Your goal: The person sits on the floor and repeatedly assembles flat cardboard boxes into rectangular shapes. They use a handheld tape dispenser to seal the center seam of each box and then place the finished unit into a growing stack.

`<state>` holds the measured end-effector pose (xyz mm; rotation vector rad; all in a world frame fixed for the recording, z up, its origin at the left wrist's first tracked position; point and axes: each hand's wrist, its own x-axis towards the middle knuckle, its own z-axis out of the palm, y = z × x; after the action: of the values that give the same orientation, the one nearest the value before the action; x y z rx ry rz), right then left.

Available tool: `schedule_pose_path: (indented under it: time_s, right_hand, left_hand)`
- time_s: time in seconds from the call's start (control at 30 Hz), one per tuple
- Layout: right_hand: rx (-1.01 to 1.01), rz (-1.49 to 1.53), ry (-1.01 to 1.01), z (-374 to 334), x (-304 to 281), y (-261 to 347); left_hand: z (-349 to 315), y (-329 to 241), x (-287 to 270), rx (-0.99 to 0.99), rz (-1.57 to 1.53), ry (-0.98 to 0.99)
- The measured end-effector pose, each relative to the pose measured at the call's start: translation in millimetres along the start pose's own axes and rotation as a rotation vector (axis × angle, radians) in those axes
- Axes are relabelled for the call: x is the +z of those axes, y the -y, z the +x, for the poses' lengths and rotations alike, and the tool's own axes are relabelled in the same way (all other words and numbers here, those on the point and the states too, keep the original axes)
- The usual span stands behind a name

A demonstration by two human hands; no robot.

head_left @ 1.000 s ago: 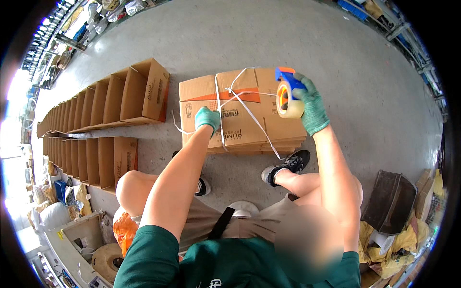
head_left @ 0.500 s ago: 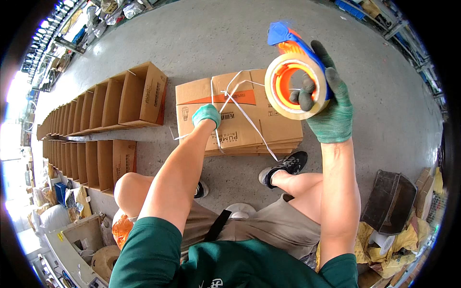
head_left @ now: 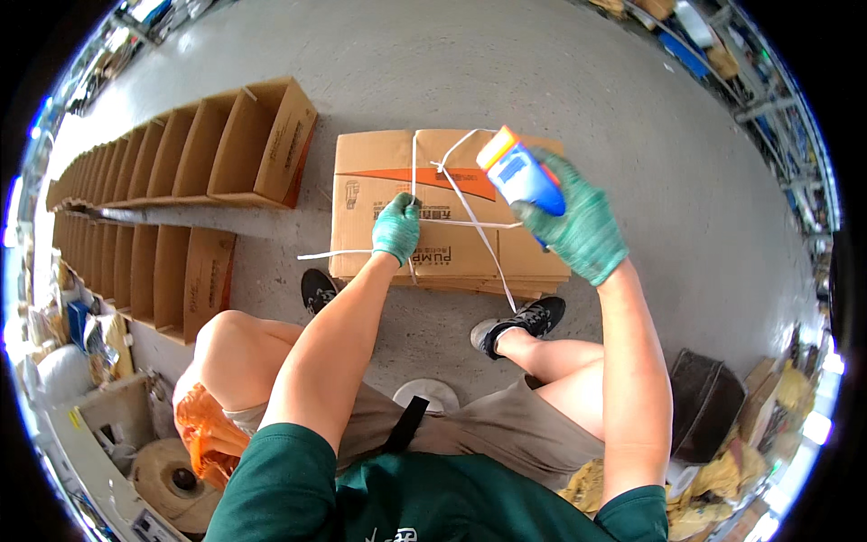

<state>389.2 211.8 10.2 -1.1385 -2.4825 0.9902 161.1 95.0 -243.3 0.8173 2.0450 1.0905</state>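
A stack of flattened cardboard boxes (head_left: 361, 239) lies on the floor in front of my feet, with white strapping (head_left: 488, 248) crossing its top. My left hand (head_left: 396, 230), in a green glove, is closed on the strapping at the left-middle of the stack. Over the stack's right side, my gloved right hand (head_left: 578, 217) grips a blue and orange tape dispenser (head_left: 522, 176). Its tape roll is hidden from this angle. A white strand runs from near my left fist toward the dispenser; another end juts out left of the stack.
Two rows of open cardboard boxes (head_left: 287, 144) stand at the left. A dark bin (head_left: 706, 406) and yellow sacks (head_left: 587, 488) are at lower right. An orange bag (head_left: 208, 429) and a cardboard reel (head_left: 172, 474) sit at lower left. Shelving (head_left: 768, 108) lines the upper right.
My right hand has brought the tape dispenser down and left over the stack, turning it so the roll no longer shows. My left hand stays on the strapping.
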Motion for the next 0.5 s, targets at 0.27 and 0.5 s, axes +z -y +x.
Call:
schedule_pose_path:
  time_s: [0.27,0.5]
  right_hand:
    - [-0.202,-0.835,0.681,108,85,67]
    - [-0.240,-1.056,0.983,158,132,107]
  left_hand:
    - [1,1,-18,0.094,-0.238,0.069]
    - [2,-4,-29,0.094,-0.370,0.169]
